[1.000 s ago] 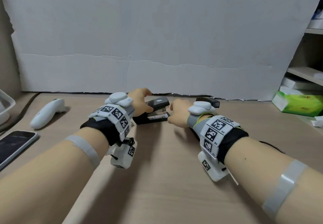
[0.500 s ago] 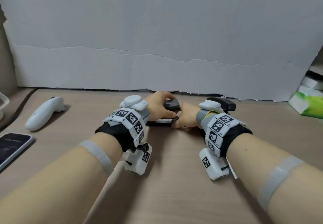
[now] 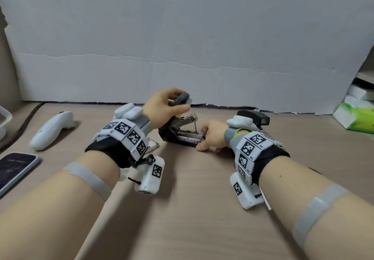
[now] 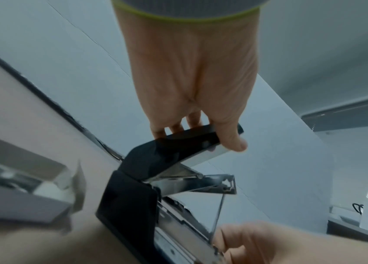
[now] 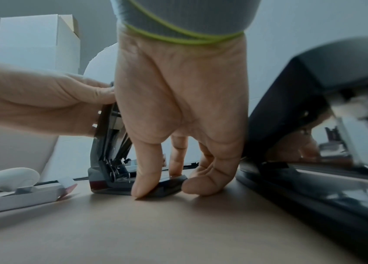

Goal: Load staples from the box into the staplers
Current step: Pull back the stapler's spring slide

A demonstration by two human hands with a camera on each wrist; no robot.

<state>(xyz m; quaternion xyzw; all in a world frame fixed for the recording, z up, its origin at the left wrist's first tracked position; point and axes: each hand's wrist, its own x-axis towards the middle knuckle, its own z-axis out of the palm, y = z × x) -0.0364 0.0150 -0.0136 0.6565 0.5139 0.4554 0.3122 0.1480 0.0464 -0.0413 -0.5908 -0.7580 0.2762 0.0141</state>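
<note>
1. Left hand (image 3: 162, 107) is gripping the raised lid of the stapler (image 3: 178, 136), which is sitting mid-table (image 3: 192, 209).
2. Right hand (image 3: 212, 138) is pinching its base front.
3. Staple box (image 5: 20, 196): red label, lettering unreadable.

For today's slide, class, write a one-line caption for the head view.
Left hand lifts the stapler lid open while right hand steadies its base on the desk.

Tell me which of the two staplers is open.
The stapler between the hands: the left hand lifts its top, baring the metal channel. The other stapler, behind the right wrist, is shut.
</note>
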